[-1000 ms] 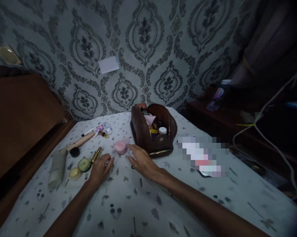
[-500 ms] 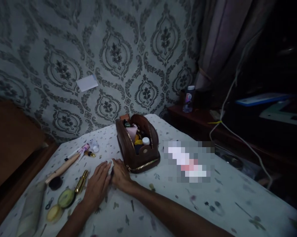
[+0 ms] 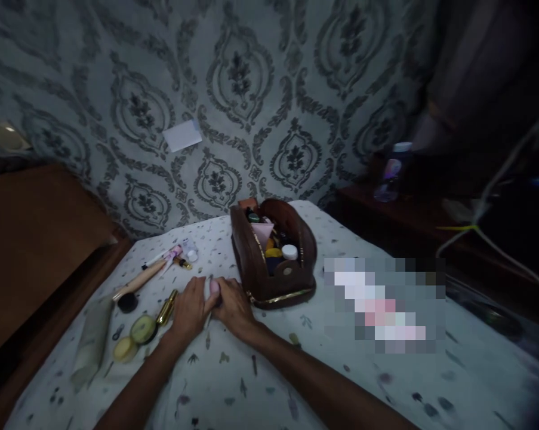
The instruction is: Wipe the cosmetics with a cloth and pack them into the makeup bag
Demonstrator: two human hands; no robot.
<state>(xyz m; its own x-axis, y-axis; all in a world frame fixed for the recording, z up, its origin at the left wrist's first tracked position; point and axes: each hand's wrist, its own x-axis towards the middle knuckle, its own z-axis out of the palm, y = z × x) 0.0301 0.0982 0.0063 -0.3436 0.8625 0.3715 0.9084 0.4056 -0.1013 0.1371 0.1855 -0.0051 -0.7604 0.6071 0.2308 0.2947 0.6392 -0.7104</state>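
My left hand (image 3: 191, 307) and my right hand (image 3: 233, 307) meet on the patterned bedsheet (image 3: 224, 370), fingers curled in. A bit of something pale shows between them, too small and dim to name. Just behind my right hand stands an open brown makeup bag (image 3: 273, 286), packed with small items, among them a white-lidded jar (image 3: 289, 252). Left of my left hand lie a gold lipstick tube (image 3: 166, 308), a round green-topped container (image 3: 142, 329) and a yellow one (image 3: 125, 349).
Further left are a black round cap (image 3: 128, 302), a pale tube (image 3: 91, 340) and a long beige stick-like item (image 3: 139, 279). A blurred-out patch (image 3: 381, 304) covers something at right. A bottle (image 3: 390, 173) stands on a dark red ledge; a wooden board (image 3: 40, 233) borders the left.
The view has swung left, so everything sits further right. My hands have moved from lying flatter to curling inward, my left thumb now raised beside my right hand.
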